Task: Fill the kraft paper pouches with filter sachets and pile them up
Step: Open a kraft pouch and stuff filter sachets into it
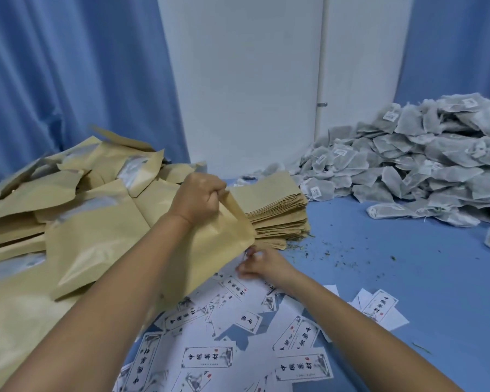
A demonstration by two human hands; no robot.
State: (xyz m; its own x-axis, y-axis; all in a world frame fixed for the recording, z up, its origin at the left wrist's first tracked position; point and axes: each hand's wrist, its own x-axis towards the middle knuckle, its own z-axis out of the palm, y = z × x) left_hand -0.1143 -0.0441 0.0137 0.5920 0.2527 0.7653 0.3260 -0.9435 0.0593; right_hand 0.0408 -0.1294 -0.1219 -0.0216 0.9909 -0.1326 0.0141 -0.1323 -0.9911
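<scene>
Kraft pouch (153, 250) before the empty-pouch stack (277, 205) — left hand (198, 199) grips its top; right hand (262, 264) at its corner, hold too blurred to tell. Filled pouches (68, 193) lie left of the stack — many filter sachets (422, 165) remain.

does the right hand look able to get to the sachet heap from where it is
Probably yes: the right hand is down among the printed labels, and only blue tabletop with scattered crumbs lies between it and the sachet heap.

Raised kraft pouch (224, 230), grey sachet mound (436, 159)
</scene>
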